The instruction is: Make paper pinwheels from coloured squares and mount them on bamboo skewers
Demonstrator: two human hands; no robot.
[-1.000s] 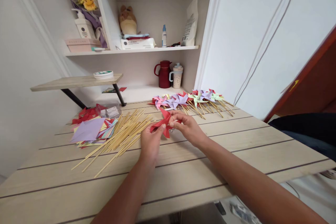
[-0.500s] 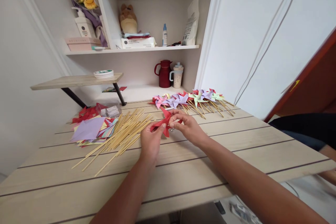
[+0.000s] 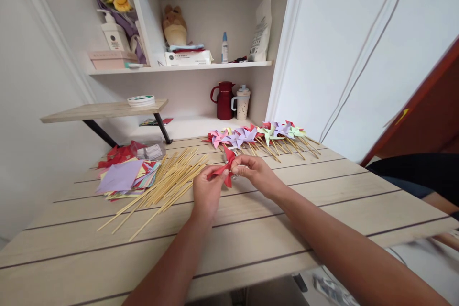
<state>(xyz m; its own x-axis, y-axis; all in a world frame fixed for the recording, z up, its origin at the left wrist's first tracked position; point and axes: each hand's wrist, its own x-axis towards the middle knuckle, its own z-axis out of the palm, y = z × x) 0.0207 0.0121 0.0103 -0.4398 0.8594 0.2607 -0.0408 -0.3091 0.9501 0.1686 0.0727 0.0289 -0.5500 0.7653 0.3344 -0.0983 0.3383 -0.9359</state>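
A red paper pinwheel (image 3: 228,180) without a visible stick is held between both hands above the middle of the table. My left hand (image 3: 208,189) pinches its left side between thumb and fingers. On its right side, my right hand (image 3: 256,174) closes thumb and fingertips near the centre; whether a small part sits there is hidden. Small shiny bits (image 3: 234,177) show just below the fingers. Left of my left hand lies a loose heap of thin wooden sticks (image 3: 168,181). Beyond my hands, finished pinwheels on sticks (image 3: 236,139) lie in a row.
A stack of coloured paper squares (image 3: 120,177) and a clear plastic box (image 3: 152,151) are at the left. Behind stand a small raised shelf (image 3: 103,111), a red jug (image 3: 225,100) and a cup (image 3: 243,103). Part of another person (image 3: 405,177) shows at right.
The red pinwheel has turned a little and looks narrower. My right-hand fingers have drawn closer together against it; my left hand has barely moved.
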